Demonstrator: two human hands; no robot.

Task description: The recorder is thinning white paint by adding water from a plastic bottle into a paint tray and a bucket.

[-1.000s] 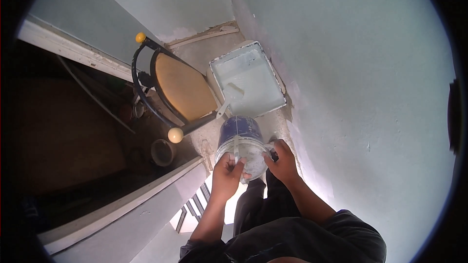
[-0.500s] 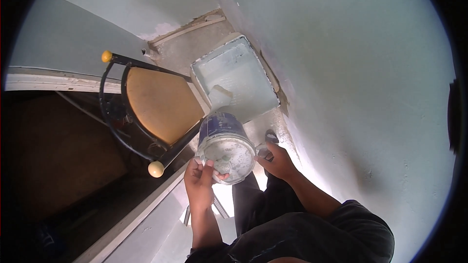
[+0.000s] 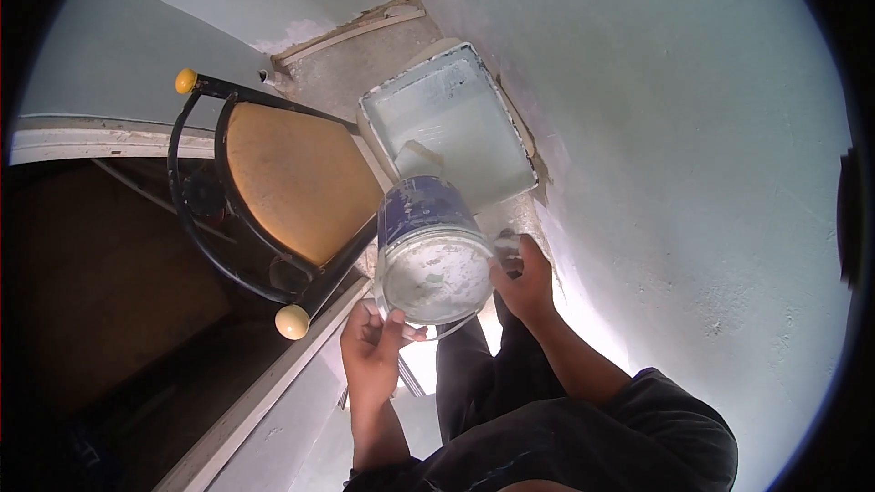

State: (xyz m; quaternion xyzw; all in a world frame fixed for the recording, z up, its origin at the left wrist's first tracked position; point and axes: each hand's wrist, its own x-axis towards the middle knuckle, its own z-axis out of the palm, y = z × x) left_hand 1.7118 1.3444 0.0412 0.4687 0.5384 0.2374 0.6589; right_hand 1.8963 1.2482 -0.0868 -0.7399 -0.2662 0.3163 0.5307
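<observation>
A blue paint bucket (image 3: 424, 205) smeared with white hangs in front of me, its whitish round end (image 3: 442, 278) facing me. I cannot tell whether that end is a lid or the open top. My left hand (image 3: 374, 346) is closed at its lower left edge, by the thin bail handle. At the right side my right hand (image 3: 526, 282) grips the bucket's edge, fingers curled around something white there. Beyond the bucket lies a pale rectangular paint tray (image 3: 501, 96) with chipped, stained edges. A pale blocky piece (image 3: 419, 159) shows in it, partly hidden by the bucket.
Left of the tray is a chair (image 3: 292, 182) with a tan seat, black tube frame and yellow end caps. A pale wall (image 3: 674, 146) rises close on my right. A dark opening (image 3: 109, 282) lies at the left behind a white sill (image 3: 264, 392).
The bucket has moved slightly up and right in the picture, and its bail handle now hangs below the near end. My right hand has shifted up with it; my left hand stays nearly in place.
</observation>
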